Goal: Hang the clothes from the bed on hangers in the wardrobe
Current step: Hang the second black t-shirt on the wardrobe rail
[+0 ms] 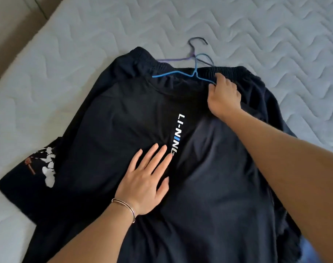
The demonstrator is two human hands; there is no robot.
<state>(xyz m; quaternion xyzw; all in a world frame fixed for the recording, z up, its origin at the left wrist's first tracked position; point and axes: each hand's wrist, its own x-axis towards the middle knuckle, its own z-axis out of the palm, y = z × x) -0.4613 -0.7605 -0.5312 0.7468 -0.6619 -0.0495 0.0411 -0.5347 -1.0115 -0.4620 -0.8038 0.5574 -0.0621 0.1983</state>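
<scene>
While my left hand, a thin bracelet at its wrist, lies flat with straight fingers on the near part of the dark Li-Ning garment, just beside its white and blue logo, my right hand reaches further up and curls its fingers round one arm of the blue wire hanger at the elastic waistband. The hands are well apart, one pressing cloth and one gripping wire. The garment is spread on the quilted mattress, waistband at the far end; I cannot tell whether it is shorts or trousers. A second dark piece with a white print pokes out at the near left. A purple hanger lies just beyond the blue one, their wires crossing. I judge the step to be seating the blue hanger in the waistband. To do it well I would pin the fabric with the left palm, slide the wire in level, and free it from the purple hanger before lifting. No wardrobe is in view.
</scene>
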